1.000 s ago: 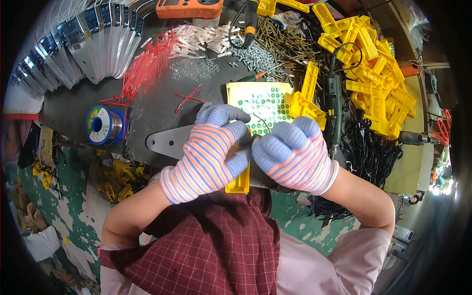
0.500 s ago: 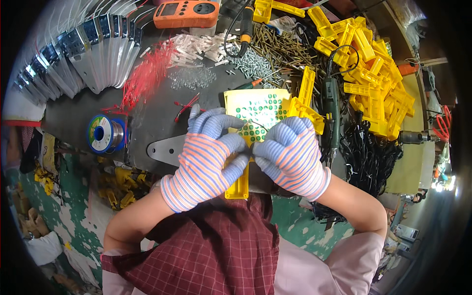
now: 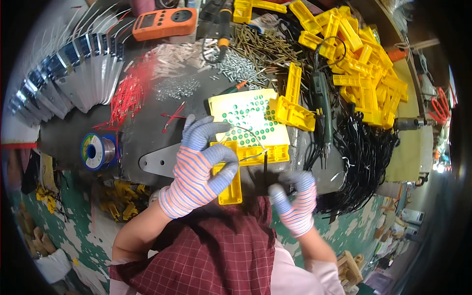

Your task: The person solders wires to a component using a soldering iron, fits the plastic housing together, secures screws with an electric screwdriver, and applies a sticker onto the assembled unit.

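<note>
My left hand, in a striped glove with grey fingertips, grips a yellow L-shaped plastic part that lies at the near edge of the dark work surface. A thin wire arcs from that hand over a pale yellow pad with green dots. My right hand, gloved the same way, is lower and to the right, near the table edge, pinching the lower end of a thin black rod or cable that stands up beside the yellow part.
A heap of yellow plastic parts fills the far right, with black cables below it. A solder spool, red wires, metal strips, an orange meter, screws and a grey metal plate lie around.
My right hand has left the yellow part and dropped toward the lower right, pulling a thin black piece with it. My left hand stays on the part.
</note>
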Demonstrator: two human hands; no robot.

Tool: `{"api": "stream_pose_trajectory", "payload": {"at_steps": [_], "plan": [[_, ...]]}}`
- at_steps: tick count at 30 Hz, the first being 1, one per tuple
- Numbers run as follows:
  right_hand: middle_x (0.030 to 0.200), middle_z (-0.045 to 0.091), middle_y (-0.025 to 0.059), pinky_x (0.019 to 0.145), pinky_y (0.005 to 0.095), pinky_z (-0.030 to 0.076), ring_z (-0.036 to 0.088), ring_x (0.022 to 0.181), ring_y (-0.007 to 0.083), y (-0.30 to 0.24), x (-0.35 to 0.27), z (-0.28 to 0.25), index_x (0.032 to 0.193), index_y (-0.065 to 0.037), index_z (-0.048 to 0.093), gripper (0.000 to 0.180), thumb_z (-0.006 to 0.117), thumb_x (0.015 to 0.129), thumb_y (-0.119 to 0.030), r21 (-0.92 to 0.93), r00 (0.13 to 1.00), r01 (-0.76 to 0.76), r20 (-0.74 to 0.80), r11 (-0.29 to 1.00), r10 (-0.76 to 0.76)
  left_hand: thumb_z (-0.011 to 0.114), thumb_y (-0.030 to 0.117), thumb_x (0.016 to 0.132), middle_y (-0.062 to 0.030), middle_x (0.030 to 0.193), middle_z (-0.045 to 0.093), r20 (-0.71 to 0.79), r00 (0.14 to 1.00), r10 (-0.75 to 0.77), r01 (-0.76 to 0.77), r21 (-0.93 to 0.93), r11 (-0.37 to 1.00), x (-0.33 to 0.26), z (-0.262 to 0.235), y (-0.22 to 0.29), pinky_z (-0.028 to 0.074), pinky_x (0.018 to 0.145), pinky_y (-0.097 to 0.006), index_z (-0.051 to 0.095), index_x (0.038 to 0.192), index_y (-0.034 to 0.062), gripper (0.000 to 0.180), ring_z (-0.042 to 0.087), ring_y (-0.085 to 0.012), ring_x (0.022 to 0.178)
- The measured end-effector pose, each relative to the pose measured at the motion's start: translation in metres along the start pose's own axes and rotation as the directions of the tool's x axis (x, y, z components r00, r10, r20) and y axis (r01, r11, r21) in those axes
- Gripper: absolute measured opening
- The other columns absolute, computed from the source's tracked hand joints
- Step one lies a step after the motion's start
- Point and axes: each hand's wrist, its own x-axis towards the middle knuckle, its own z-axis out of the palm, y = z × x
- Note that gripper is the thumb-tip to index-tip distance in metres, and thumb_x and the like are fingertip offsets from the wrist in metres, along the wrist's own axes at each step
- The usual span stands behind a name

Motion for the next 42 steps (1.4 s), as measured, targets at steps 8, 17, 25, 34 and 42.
{"api": "stream_pose_trajectory", "payload": {"at_steps": [8, 17, 25, 34, 42], "plan": [[0.089, 0.062, 0.008, 0.073, 0.0414, 0.043, 0.058, 0.078, 0.0298, 0.013, -0.02, 0.024, 0.105, -0.011, 0.067, 0.029, 0.075, 0.077, -0.017, -0.323, 0.975, 0.07, -0.18, 0.944, -0.134, 0.074, 0.014, 0.078, -0.0159, 0.126, 0.051, 0.005, 0.984, 0.18, -0.18, 0.072, 0.981, -0.01, 0.007, -0.011, 0.036, 0.108, -0.054, 0.065, 0.092, 0.0115, 0.017, 0.049, -0.041, 0.125], [0.093, 0.066, 0.0146, 0.077, 0.0426, 0.047, 0.061, 0.086, 0.0345, 0.044, 0.023, 0.032, 0.102, -0.006, 0.067, 0.024, 0.07, 0.078, -0.004, -0.069, 0.941, -0.117, -0.327, 0.991, 0.089, 0.076, 0.016, 0.073, -0.0139, 0.123, 0.056, -0.027, 0.974, 0.226, -0.206, 0.315, 0.926, -0.009, 0.016, 0.004, 0.042, 0.101, -0.052, 0.066, 0.089, 0.0138, 0.019, 0.05, -0.0402, 0.118], [0.096, 0.065, 0.0117, 0.081, 0.044, 0.044, 0.06, 0.09, 0.0326, 0.038, 0.025, 0.038, 0.113, -0.007, 0.062, 0.035, 0.072, 0.08, -0.014, -0.267, 0.963, -0.005, -0.261, 0.964, -0.067, 0.077, 0.013, 0.071, -0.014, 0.12, 0.057, -0.089, 0.987, 0.132, -0.091, 0.364, 0.927, -0.011, 0.017, 0.003, 0.046, 0.095, -0.047, 0.066, 0.097, 0.0111, 0.029, 0.054, -0.0385, 0.113], [0.119, 0.058, 0.0134, 0.102, 0.047, 0.04, 0.049, 0.116, 0.0384, 0.006, 0.045, 0.018, 0.119, -0.011, 0.063, 0.047, 0.077, 0.074, -0.016, -0.244, 0.93, 0.218, -0.242, 0.945, -0.277, 0.077, 0.017, 0.072, -0.0162, 0.125, 0.053, -0.135, 0.989, 0.052, 0.013, 0.438, 0.899, -0.016, -0.008, 0.021, 0.044, 0.099, -0.05, 0.06, 0.111, 0.0091, 0.043, 0.049, -0.0407, 0.12], [0.124, 0.059, 0.0034, 0.105, 0.0557, 0.034, 0.048, 0.12, 0.0351, -0.024, 0.085, 0.03, 0.098, -0.032, 0.068, 0.022, 0.074, 0.077, -0.036, -0.388, 0.812, 0.561, 0.085, 0.731, -0.578, 0.074, 0.008, 0.073, -0.0093, 0.104, 0.061, -0.412, 0.904, 0.119, 0.013, 0.304, 0.952, -0.127, -0.033, 0.014, 0.051, 0.079, -0.041, 0.064, 0.092, 0.0109, 0.021, 0.061, -0.0307, 0.091]]}}
